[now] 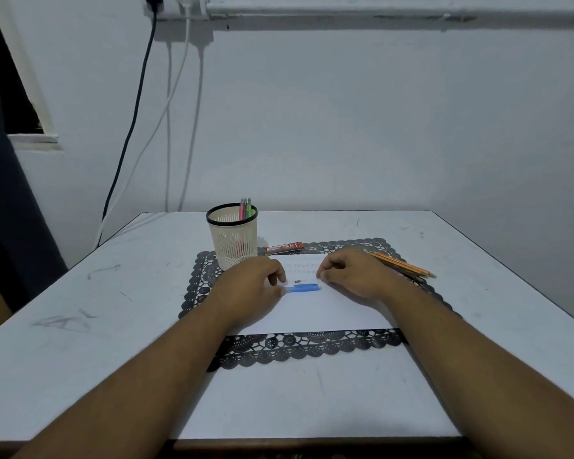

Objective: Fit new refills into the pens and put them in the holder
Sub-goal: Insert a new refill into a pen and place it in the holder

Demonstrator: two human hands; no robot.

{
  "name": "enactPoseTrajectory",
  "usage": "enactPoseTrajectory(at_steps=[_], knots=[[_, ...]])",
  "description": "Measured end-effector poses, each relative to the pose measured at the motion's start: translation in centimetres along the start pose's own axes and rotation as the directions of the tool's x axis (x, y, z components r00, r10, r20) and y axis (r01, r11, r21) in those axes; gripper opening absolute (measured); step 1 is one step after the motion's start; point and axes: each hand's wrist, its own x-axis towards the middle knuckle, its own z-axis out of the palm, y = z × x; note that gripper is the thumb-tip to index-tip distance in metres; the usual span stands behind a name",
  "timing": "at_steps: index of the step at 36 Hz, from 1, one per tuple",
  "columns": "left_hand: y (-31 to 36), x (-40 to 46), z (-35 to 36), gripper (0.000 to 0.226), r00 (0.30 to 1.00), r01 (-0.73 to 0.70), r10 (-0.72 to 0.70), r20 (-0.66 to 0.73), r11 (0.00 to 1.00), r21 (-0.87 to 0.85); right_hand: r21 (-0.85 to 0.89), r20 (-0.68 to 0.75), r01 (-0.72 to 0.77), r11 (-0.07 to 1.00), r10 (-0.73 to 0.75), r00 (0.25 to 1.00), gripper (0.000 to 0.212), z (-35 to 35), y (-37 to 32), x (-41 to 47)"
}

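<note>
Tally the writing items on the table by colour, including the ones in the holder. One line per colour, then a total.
Blue pen, lying on the white sheet by the left hand: 1
Pink pen, standing in the holder: 1
Green pen, standing in the holder: 1
Red refill case, lying behind the sheet: 1
Orange pencils, a bundle partly hidden behind the right hand: number unclear
Total countable: 4, plus the pencil bundle

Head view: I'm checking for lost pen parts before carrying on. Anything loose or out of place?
Yes: a small grey piece lies loose on the white paper, just beyond the blue pen, between the left hand and right hand. It could roll off.
</note>
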Motion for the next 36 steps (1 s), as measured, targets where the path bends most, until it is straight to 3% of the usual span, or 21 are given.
enactPoseTrajectory(at_steps=[5,14,18,22,30,36], knots=[[-0.7,0.1,-0.2,0.011,0.999,0.006,-0.007,0.052,1.000,0.026,0.102,-0.069,-0.006,0.995,0.013,0.998,0.011,0.3,-0.8,0.6],[-0.2,0.3,0.2,0.005,0.999,-0.026,0.024,0.031,0.998,0.054,-0.204,-0.161,0.017,0.979,-0.050,0.986,0.010,1.0,-1.7,5.8],[0.0,0.2,0.3,0.006,1.000,-0.016,0.015,0.017,0.999,0.052,-0.349,-0.105,0.043,0.936,-0.085,0.991,0.033,1.2,-2.1,8.1],[0.2,0.2,0.2,0.007,0.999,-0.035,0.035,-0.007,0.997,0.070,-0.448,-0.061,0.070,0.891,-0.108,0.992,0.039,1.7,-3.0,10.0],[-0.5,0.4,0.3,0.006,0.998,-0.054,0.054,-0.012,0.997,0.053,-0.554,-0.066,0.092,0.828,-0.154,0.986,0.012,3.0,-2.4,11.8],[-0.7,0.5,0.5,0.006,0.999,-0.053,0.053,0.001,0.998,0.030,-0.614,-0.102,0.161,0.773,-0.279,0.955,0.008,3.3,-1.9,11.1]])
